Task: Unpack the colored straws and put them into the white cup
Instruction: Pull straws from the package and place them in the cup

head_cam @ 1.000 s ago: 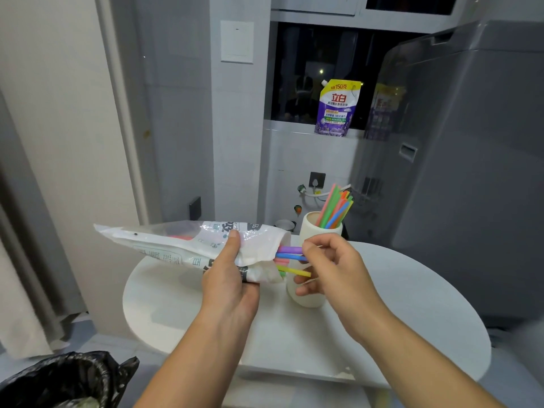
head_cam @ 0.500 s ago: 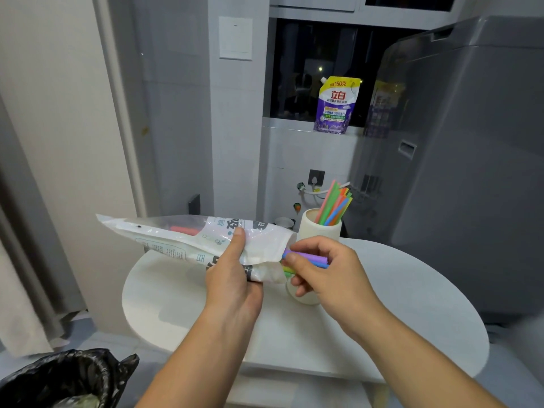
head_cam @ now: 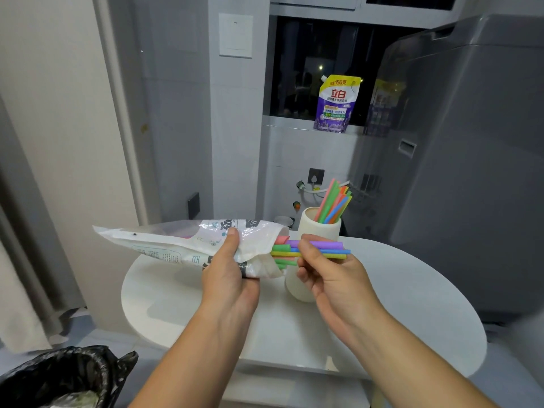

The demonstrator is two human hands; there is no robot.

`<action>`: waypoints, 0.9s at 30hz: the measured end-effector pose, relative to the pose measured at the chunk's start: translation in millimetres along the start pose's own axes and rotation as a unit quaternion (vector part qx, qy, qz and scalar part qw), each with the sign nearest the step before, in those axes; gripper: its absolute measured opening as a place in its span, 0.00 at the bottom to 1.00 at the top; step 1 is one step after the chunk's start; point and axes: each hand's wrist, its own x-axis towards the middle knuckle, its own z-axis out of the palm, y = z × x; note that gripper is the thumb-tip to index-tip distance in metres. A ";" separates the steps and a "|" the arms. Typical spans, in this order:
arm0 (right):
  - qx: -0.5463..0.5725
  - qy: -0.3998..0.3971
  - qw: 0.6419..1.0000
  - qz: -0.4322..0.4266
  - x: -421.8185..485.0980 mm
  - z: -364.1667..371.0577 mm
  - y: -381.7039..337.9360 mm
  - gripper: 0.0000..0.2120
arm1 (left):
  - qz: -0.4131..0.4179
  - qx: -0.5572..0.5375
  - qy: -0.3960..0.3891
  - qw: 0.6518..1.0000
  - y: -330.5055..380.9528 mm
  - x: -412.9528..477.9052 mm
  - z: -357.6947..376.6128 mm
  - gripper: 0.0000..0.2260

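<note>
Two bare hands meet above the round white table (head_cam: 412, 295). The left hand (head_cam: 228, 279) comes up from below, its thumb pressed on top of a crinkled plastic bag (head_cam: 164, 242) and its fingers curled under it, gripping the bag near its open mouth. The bag lies nearly level, with its sealed end pointing left.

The right hand (head_cam: 329, 278) reaches in from the right with its fingers curled, pinching a small bunch of straws (head_cam: 323, 248) in purple, blue, yellow and green. They stick out of the bag's mouth and lie sideways, and their free ends poke out past the right hand's fingers.

Just behind the right hand the white cup (head_cam: 312, 228) stands on the table, with standing straws (head_cam: 334, 203) leaning to the right inside it. A purple pouch (head_cam: 335, 104) sits on the window ledge, a grey washing machine (head_cam: 471, 142) stands on the right, and a black bin bag (head_cam: 59, 375) shows at lower left.
</note>
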 end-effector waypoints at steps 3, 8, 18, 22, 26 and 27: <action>0.010 0.029 1.000 -0.007 3.8 1.4 3.7 0.05 | -0.004 -0.005 -0.013 1.000 -0.9 2.9 -2.0 0.23; -0.026 0.080 0.994 -0.072 10.1 0.2 -5.5 0.08 | -0.010 -0.014 -0.021 1.000 1.5 1.7 -1.8 0.30; -0.212 0.062 0.959 -0.180 15.5 -9.6 -37.3 0.10 | -0.032 0.037 -0.028 0.998 9.6 -7.0 3.0 0.22; -0.187 0.060 0.964 -0.182 14.3 -11.5 -40.0 0.09 | -0.042 0.068 -0.039 0.996 13.1 -15.9 6.7 0.21; -0.154 0.062 0.966 -0.197 15.2 -14.8 -54.6 0.10 | -0.048 0.061 -0.026 0.997 19.0 -7.7 2.9 0.22; -0.156 0.063 0.965 -0.199 15.6 -16.1 -58.9 0.10 | -0.048 0.059 -0.017 0.997 19.8 -7.1 2.7 0.23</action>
